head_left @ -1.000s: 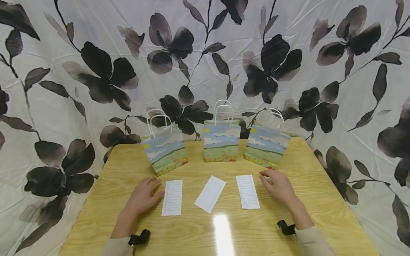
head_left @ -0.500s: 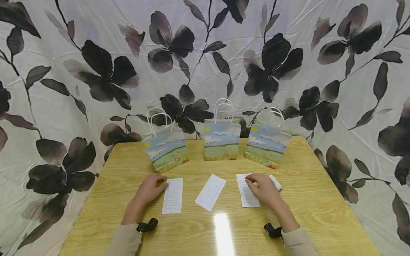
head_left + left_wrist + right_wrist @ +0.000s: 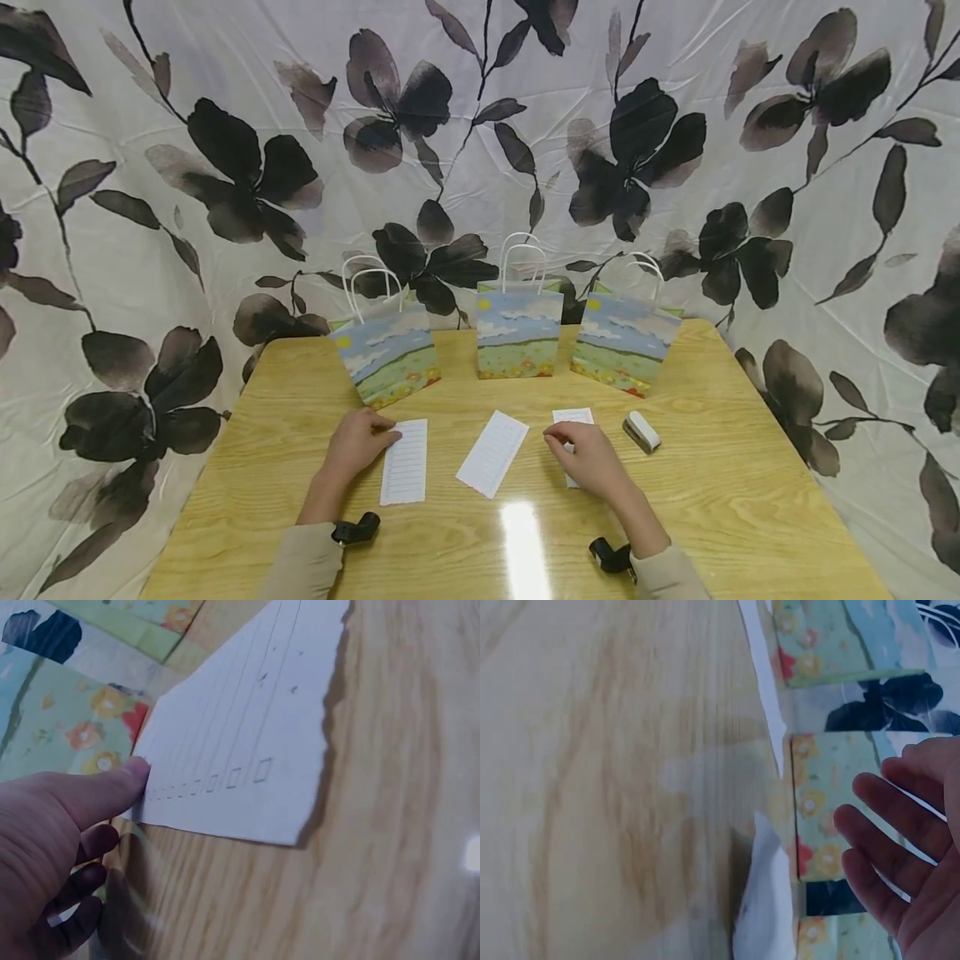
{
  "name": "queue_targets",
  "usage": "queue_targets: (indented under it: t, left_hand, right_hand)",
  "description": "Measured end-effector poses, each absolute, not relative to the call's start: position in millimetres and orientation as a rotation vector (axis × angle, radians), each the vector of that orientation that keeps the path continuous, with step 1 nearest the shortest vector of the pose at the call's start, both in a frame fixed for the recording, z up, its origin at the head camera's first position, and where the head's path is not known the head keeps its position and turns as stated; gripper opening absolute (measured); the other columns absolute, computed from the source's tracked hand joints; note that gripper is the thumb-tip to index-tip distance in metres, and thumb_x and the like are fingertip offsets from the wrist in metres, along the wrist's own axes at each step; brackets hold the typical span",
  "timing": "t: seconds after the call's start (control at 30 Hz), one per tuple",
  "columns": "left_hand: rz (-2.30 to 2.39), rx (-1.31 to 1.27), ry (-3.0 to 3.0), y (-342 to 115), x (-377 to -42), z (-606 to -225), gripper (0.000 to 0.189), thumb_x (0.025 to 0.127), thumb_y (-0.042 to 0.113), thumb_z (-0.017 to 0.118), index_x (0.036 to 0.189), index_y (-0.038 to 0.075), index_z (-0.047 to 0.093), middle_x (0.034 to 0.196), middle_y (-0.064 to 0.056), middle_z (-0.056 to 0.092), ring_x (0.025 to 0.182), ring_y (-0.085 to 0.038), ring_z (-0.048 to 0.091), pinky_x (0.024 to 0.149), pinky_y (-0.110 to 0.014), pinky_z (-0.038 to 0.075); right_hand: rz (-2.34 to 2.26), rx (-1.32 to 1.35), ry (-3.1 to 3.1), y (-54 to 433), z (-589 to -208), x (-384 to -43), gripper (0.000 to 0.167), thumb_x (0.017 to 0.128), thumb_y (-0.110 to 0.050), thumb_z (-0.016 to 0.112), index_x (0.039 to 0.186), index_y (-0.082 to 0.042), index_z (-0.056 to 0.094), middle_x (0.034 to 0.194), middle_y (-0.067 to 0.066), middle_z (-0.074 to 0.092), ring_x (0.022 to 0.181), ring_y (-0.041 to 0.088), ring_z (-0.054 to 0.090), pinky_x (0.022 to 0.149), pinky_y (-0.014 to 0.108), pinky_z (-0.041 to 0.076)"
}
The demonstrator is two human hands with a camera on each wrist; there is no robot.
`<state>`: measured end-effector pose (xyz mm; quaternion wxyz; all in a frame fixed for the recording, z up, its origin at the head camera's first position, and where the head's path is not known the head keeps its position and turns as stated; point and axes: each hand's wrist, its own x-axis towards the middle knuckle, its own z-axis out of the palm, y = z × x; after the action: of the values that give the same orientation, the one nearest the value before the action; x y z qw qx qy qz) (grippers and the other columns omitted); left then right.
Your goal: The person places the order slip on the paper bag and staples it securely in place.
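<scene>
Nearest us, two beige sleeves (image 3: 303, 562) come in over the wood-grain table (image 3: 435, 546), each with a black wrist camera (image 3: 356, 529) just beyond the cuff. And look at the left hand (image 3: 356, 446): thumb down on the corner, it's pinching the left checklist slip (image 3: 406, 467), which lies by the table's left side, rows of lines and little printed boxes showing, one edge ragged. Over to the right hand (image 3: 588, 458), fingers loosely curved, nothing in them, poised above the right ruled slip (image 3: 572, 414) and covering much of it. Between the two hands, the middle ruled slip (image 3: 492, 454) lies slanted on the wood. Out right, just beyond that hand, sits a small white-topped stapler (image 3: 642, 432). Farther back, three upright gift bags (image 3: 519, 333), meadow and sky printed on each, white handles up, outer pair angled. Behind them all hangs the pale floral cloth (image 3: 247, 50).
</scene>
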<state>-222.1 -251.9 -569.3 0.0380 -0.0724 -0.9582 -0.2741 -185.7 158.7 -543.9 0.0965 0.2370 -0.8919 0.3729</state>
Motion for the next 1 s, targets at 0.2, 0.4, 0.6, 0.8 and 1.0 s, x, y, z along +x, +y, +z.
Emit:
queue_targets:
  t: [0.2,0.4,0.6,0.8,1.0]
  left_hand:
    - [-0.857,-0.2,-2.912,-249.2,-221.5,-568.7,0.016,0.082,0.025,0.08,0.094,0.013,0.079,0.085,0.002,0.064,0.078,-0.018,0.059,0.07,-0.04,0.051]
    - [-0.943,-0.135,-2.881,-249.1,-216.3,-567.9,0.01,0.084,0.019,0.078,0.092,0.012,0.078,0.093,-0.003,0.069,0.086,-0.024,0.063,0.075,-0.044,0.051]
    - [-0.941,-0.158,-2.901,-249.7,-215.4,-567.0,0.024,0.085,0.019,0.077,0.106,0.006,0.076,0.101,-0.009,0.068,0.094,-0.03,0.061,0.08,-0.048,0.049]
    - [-0.885,-0.18,-2.93,-249.0,-219.6,-567.0,0.018,0.085,0.018,0.077,0.1,0.008,0.078,0.09,-0.003,0.066,0.085,-0.024,0.061,0.076,-0.044,0.05]
    - [-0.937,-0.175,-2.91,-249.8,-217.5,-565.9,0.011,0.086,0.017,0.076,0.094,0.01,0.079,0.089,-0.002,0.068,0.082,-0.022,0.062,0.072,-0.042,0.051]
  right_hand:
    - [1.153,0.712,-2.653,148.0,-543.2,-180.6,0.011,0.093,-0.013,0.067,0.1,-0.009,0.075,0.089,-0.003,0.071,0.078,0.004,0.061,0.067,0.031,0.051]
    - [1.202,0.694,-2.669,143.3,-546.9,-178.2,0.012,0.094,-0.014,0.066,0.101,-0.008,0.075,0.09,-0.005,0.071,0.08,0.005,0.064,0.07,0.029,0.053]
    - [1.254,0.704,-2.676,140.2,-548.8,-177.9,0.013,0.096,-0.015,0.065,0.102,-0.008,0.074,0.093,-0.003,0.071,0.084,0.007,0.065,0.071,0.028,0.054]
    - [1.238,0.738,-2.676,137.3,-550.9,-177.3,0.014,0.096,-0.016,0.064,0.101,-0.009,0.074,0.093,-0.001,0.072,0.082,0.006,0.064,0.07,0.029,0.053]
    - [1.221,0.752,-2.687,134.7,-550.7,-177.1,0.013,0.096,-0.015,0.064,0.101,-0.009,0.074,0.092,-0.001,0.072,0.079,0.005,0.063,0.069,0.029,0.052]
